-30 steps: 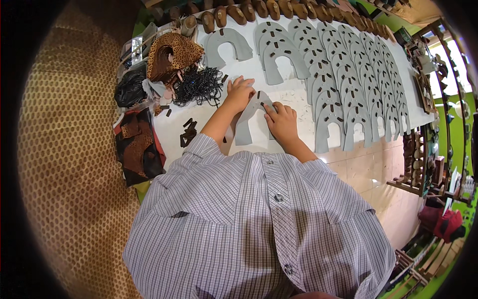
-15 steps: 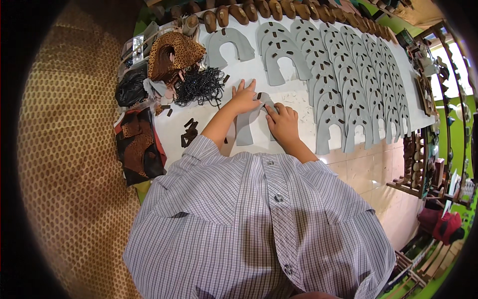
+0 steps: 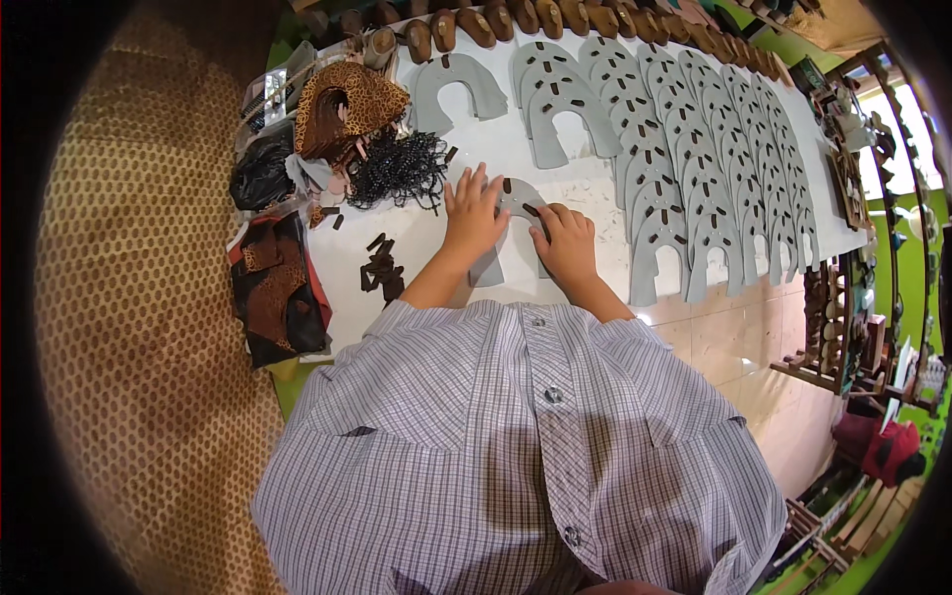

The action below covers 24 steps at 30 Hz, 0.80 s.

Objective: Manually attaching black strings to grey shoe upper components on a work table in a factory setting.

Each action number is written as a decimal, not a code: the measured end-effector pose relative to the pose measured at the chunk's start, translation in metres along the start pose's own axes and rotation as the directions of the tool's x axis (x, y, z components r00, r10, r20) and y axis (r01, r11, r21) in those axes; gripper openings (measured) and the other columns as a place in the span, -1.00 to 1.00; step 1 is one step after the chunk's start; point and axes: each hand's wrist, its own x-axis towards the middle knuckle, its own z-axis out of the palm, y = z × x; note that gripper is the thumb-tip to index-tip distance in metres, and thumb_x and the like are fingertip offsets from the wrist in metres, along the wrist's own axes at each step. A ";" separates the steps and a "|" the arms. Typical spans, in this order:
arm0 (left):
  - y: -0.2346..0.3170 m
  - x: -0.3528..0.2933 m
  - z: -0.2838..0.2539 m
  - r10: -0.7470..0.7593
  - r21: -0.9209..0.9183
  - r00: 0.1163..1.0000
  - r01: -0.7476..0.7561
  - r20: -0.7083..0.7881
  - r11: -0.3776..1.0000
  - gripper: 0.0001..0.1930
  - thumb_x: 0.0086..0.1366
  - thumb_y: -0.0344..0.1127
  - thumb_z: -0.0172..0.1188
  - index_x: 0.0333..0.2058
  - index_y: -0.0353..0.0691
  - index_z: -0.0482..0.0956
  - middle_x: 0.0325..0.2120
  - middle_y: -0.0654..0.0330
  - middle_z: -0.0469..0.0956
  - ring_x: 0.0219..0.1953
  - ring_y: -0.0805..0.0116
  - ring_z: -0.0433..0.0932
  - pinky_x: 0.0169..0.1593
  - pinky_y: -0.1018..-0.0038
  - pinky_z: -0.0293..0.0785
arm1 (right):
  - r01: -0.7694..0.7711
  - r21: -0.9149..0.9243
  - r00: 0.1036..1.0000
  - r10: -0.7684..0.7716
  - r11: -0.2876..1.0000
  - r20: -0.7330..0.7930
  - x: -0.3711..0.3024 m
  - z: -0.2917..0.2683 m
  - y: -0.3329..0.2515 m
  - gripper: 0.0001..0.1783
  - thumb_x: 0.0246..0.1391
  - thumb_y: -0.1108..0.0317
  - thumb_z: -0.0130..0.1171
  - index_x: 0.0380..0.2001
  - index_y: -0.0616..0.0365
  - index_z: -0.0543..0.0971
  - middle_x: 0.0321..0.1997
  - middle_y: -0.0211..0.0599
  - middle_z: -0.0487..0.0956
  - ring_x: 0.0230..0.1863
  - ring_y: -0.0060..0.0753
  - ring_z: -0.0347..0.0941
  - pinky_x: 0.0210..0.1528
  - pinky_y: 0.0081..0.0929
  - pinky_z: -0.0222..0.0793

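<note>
Grey arch [image 3: 520, 196] lies on wht table [image 3: 595, 193], opening twd 6 o'clock, its lower dk tab [image 3: 532, 210] (axis approx 10–4) at 10 o'clock from nearer R hand [image 3: 568, 241], fingers tog, can't tell if clamped, L hand [image 3: 474, 224] fingers apart over arch's L side

Green wall [image 3: 908, 268]; pale tiled floor [image 3: 729, 347]; bright window [image 3: 910, 137]

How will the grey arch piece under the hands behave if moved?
The grey arch piece looks thin, so it's probably light. Its long, narrow shape suggests ends that may droop if lifted. Lying flat, it'd likely slide, not roll.
</note>
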 end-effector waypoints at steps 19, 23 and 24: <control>0.006 -0.031 0.005 0.028 0.070 0.997 -0.033 0.079 0.997 -0.37 0.21 0.01 0.00 0.24 -0.01 0.12 0.26 0.00 0.01 0.31 0.05 -0.03 0.28 0.00 -0.23 | 0.053 -0.028 0.998 -0.053 0.998 -0.016 -0.002 0.000 -0.002 -0.71 -0.03 0.21 0.15 -0.19 -0.03 0.59 -0.13 -0.37 0.49 -0.14 -0.30 0.37 -0.06 -0.31 0.17; 0.007 -0.032 0.004 0.034 0.069 0.998 -0.037 0.048 0.997 -0.37 0.20 0.01 0.01 0.23 0.00 0.14 0.26 0.00 0.03 0.30 0.06 -0.02 0.28 0.00 -0.23 | 0.073 -0.052 0.997 -0.074 0.996 -0.008 -0.003 0.000 -0.001 -0.68 -0.03 0.18 0.15 -0.16 -0.04 0.58 -0.11 -0.40 0.48 -0.16 -0.33 0.36 -0.06 -0.30 0.16; 0.007 -0.031 0.005 0.034 0.063 0.999 -0.037 0.042 0.997 -0.37 0.20 0.01 0.01 0.22 0.00 0.15 0.26 0.01 0.04 0.30 0.07 -0.01 0.28 0.00 -0.23 | 0.072 -0.058 0.997 -0.073 0.996 -0.005 -0.003 0.000 -0.001 -0.68 -0.03 0.18 0.15 -0.16 -0.05 0.58 -0.11 -0.40 0.48 -0.16 -0.33 0.36 -0.07 -0.30 0.16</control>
